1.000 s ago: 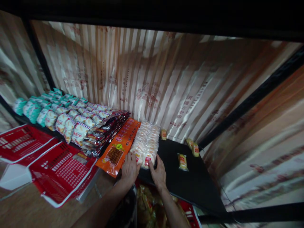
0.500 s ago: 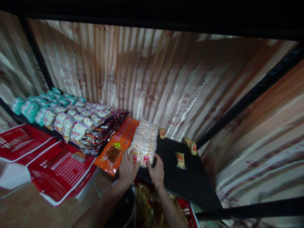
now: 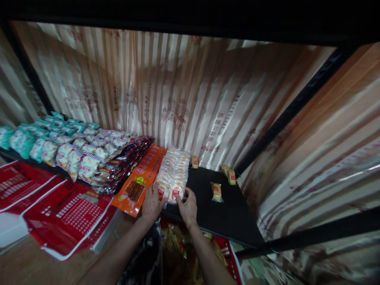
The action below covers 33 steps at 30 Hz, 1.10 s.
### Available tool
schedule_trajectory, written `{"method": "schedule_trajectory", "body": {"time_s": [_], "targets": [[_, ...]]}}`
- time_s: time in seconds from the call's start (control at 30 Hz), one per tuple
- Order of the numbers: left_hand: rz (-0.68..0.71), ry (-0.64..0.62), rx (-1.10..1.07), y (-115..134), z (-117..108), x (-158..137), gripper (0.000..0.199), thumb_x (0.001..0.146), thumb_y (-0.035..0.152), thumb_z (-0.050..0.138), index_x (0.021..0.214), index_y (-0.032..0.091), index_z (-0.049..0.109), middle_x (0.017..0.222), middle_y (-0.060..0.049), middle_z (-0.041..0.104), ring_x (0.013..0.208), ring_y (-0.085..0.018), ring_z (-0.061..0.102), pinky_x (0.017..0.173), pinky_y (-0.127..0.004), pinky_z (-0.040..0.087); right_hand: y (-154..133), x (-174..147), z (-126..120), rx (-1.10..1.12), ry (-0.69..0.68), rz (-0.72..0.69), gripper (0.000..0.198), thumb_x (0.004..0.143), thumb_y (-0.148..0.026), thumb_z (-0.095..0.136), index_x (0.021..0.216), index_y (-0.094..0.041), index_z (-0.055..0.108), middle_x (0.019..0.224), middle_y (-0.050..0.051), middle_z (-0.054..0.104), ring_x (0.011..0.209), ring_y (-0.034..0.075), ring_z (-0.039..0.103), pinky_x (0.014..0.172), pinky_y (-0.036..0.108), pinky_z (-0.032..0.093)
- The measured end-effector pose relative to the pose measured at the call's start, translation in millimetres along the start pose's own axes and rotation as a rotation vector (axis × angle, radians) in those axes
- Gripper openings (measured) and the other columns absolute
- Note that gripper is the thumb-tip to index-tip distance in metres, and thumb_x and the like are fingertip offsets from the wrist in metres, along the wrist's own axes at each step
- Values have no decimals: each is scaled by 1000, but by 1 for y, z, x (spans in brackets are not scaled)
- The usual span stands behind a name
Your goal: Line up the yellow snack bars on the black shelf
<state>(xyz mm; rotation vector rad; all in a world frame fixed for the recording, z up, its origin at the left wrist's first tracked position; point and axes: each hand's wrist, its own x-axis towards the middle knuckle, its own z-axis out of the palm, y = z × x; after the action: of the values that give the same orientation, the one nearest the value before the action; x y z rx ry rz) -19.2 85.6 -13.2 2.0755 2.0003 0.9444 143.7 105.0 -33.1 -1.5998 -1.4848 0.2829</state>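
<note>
On the black shelf (image 3: 224, 217), beside the orange packet (image 3: 135, 188), our left hand (image 3: 152, 202) and right hand (image 3: 188, 206) flank the near end of the white wrapped snacks (image 3: 174, 168), fingers loosely curved — some fingertips are hidden, so whether they grip we cannot tell.

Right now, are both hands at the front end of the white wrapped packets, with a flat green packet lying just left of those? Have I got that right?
Not quite: the flat packet is orange, not green, as the head view shows. The rest holds: the left hand and right hand are at the front end of the white wrapped packets.
</note>
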Motion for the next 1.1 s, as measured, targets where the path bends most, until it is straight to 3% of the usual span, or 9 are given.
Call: {"method": "schedule_trajectory", "body": {"time_s": [0.37, 0.5, 0.6, 0.93, 1.1], "targets": [[35, 6, 22, -2, -10, -5, 69, 76, 42, 57, 131, 11, 29, 130, -19, 41, 122, -31, 40, 98, -45, 37, -1, -2, -2, -37, 21, -25, 45, 76, -43, 49, 110, -14, 48, 108, 14, 54, 99, 25, 51, 86, 40, 44], [30, -76, 32, 0, -6, -6, 66, 75, 30, 57, 131, 10, 28, 128, -19, 44, 121, -28, 42, 98, -42, 37, 1, -1, 0, -82, -3, -68, 45, 74, -45, 51, 107, -15, 49, 107, 13, 56, 103, 27, 49, 89, 41, 41], [7, -54, 28, 3, -2, -5, 63, 76, 22, 54, 131, 10, 25, 127, -19, 45, 121, -28, 42, 98, -43, 37, 3, -1, 2, -82, -4, -72, 46, 75, -47, 50, 107, -15, 50, 107, 13, 56, 102, 27, 50, 88, 41, 42], [-22, 19, 31, 6, 5, -3, 71, 74, 20, 57, 133, 11, 19, 131, -20, 41, 125, -30, 38, 98, -45, 38, 1, -2, 1, -45, 11, -45, 49, 75, -47, 51, 111, -14, 47, 110, 14, 55, 103, 26, 49, 86, 40, 42], [-10, -10, 51, 7, 4, -2, 70, 74, 19, 58, 133, 10, 21, 131, -20, 40, 123, -29, 40, 99, -43, 37, -1, -2, -2, -75, -47, -142, 43, 79, -46, 47, 111, -18, 49, 116, 12, 51, 110, 25, 44, 93, 41, 37]]}}
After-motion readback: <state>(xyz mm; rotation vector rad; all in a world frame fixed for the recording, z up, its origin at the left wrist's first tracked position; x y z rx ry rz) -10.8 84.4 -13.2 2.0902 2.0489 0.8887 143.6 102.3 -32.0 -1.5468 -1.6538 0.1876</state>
